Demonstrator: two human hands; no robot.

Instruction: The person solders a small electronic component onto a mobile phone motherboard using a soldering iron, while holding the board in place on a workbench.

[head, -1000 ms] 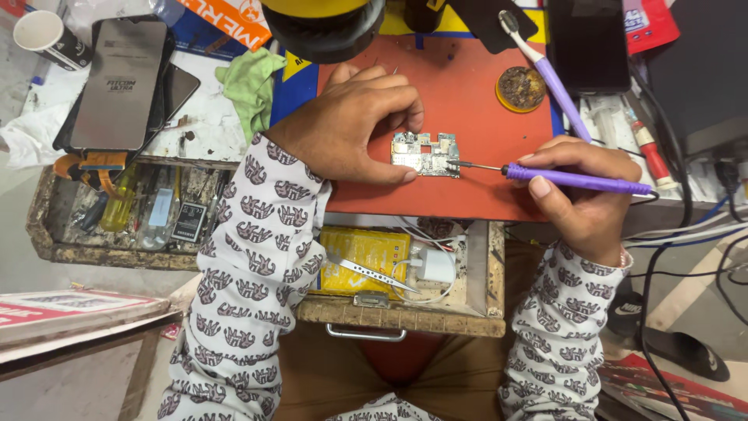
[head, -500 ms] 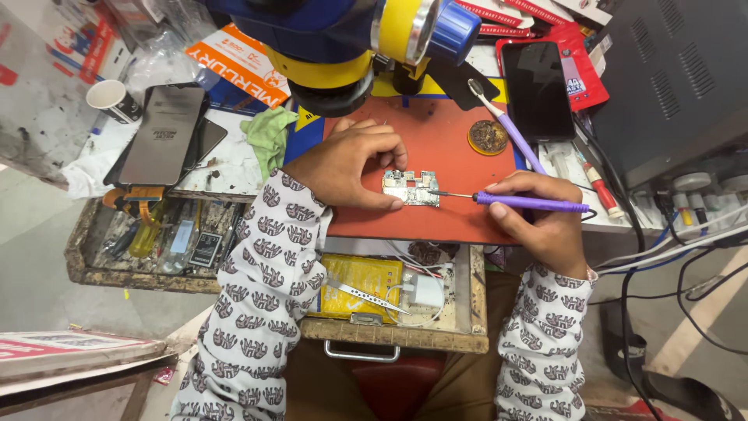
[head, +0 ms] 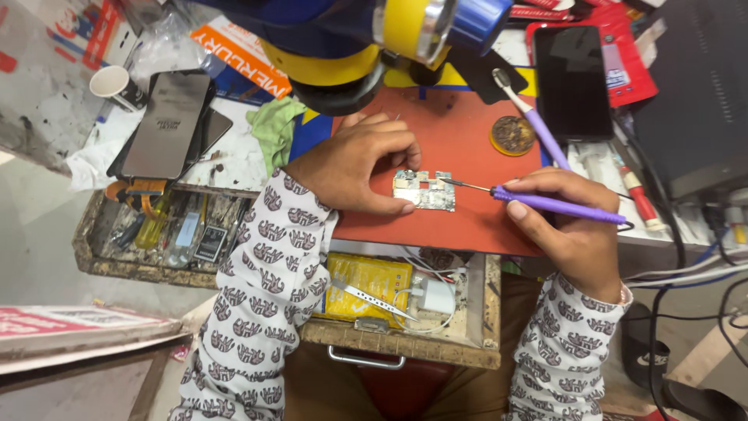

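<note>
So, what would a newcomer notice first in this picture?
The eye falls first on the small circuit board on the red mat at the centre, pinned by the left hand. The right hand holds a purple soldering iron, tip on the board. A blue and yellow microscope looms above.

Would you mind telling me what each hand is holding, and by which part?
The right hand holds a purple soldering iron by its handle; the left hand pins a small circuit board at its left edge.
</note>
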